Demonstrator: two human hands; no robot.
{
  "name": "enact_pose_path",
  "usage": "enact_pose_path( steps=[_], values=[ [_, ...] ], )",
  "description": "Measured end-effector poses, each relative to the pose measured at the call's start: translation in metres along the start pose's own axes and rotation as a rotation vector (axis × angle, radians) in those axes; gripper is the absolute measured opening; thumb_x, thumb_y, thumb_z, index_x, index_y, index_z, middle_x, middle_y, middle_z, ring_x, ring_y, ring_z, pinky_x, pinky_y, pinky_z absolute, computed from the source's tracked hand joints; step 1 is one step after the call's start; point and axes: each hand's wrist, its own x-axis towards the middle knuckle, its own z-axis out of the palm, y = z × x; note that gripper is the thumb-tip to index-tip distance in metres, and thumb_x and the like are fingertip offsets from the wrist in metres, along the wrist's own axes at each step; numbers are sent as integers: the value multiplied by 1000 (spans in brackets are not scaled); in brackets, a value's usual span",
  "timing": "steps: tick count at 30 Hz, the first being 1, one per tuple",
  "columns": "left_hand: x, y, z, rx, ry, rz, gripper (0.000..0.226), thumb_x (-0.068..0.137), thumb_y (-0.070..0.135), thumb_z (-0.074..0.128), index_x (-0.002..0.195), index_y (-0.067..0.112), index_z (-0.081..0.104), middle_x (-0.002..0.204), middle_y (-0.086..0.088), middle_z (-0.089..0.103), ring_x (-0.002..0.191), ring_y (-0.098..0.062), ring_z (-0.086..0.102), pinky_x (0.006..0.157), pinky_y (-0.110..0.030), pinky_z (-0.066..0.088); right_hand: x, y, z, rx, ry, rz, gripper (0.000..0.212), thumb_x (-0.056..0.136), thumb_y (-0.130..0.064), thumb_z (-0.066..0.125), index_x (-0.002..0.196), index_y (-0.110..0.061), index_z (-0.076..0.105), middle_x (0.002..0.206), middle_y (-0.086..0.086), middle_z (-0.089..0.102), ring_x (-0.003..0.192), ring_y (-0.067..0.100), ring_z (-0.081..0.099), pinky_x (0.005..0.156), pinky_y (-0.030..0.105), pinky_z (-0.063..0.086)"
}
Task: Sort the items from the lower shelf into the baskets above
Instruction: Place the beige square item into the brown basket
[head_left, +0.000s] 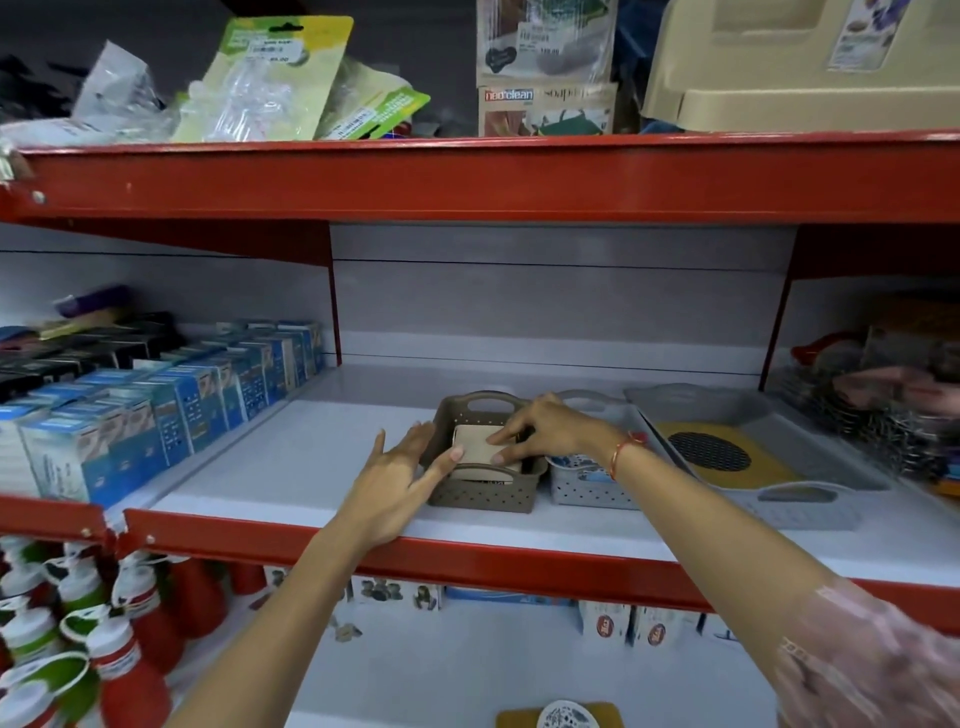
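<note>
I see right hand (550, 431) over brown perforated plastic basket (483, 493) on white middle shelf (291, 467), fingers (506, 451) curled down, tips pressing on beige flat rectangular pack (475, 449) lying inside basket. Left hand (400, 480) spread open, holding nothing, flat against basket's left wall, thumb tip touching pack's edge. Grey perforated basket (587, 491) touches brown one on right; large grey tray (810, 467) with yellow mat (727, 460) beyond. Blue-white boxes (171, 410) in rows well apart at left.

White shelf (291, 467) with red edge, brown basket (483, 496), grey basket (587, 491), grey tray (810, 506), blue boxes (171, 410)
</note>
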Motion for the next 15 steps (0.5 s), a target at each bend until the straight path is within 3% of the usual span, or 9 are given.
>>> enact_pose_path(
  steps=[2,5,7,10,12,15],
  values=[
    [2,-5,2,5,5,40,62,91,59,22,145,29,25,155,-3,27,145,-15,13,118,-35,-6,-13,-11,-3,-38,39,6,54,69,-73,58,116,-45,63,132,-1,56,127,24,33,109,55,26],
    [4,-12,5,53,118,129,68,89,64,16,143,26,32,149,-6,40,142,-13,25,119,-34,-4,-37,-25,-2,81,328,-29,39,89,-48,54,124,-32,60,132,-2,57,128,22,36,105,45,33],
    [-1,-9,4,100,293,208,59,94,53,20,137,20,42,140,-6,52,134,-12,40,121,-36,4,-62,-37,5,232,589,-72,30,92,-40,54,118,-28,65,122,-4,63,120,14,46,97,31,38],
    [-25,4,13,55,568,369,36,95,26,36,120,10,56,122,-8,64,120,-15,53,119,-48,17,-111,-51,26,325,960,-211,17,92,-22,60,103,-16,72,100,-2,71,99,13,60,84,24,46],
    [-47,13,29,-6,673,481,30,92,15,41,114,7,58,118,-10,65,116,-19,56,116,-53,22,-141,-53,47,327,1093,-286,12,90,-11,62,96,-10,73,92,-1,72,89,15,62,79,22,47],
    [-81,22,66,5,680,647,25,90,16,44,112,9,53,117,-8,62,113,-21,56,113,-52,26,-172,-44,89,296,1172,-293,11,87,-7,62,90,-3,72,86,2,70,79,16,60,77,21,45]
  ],
)
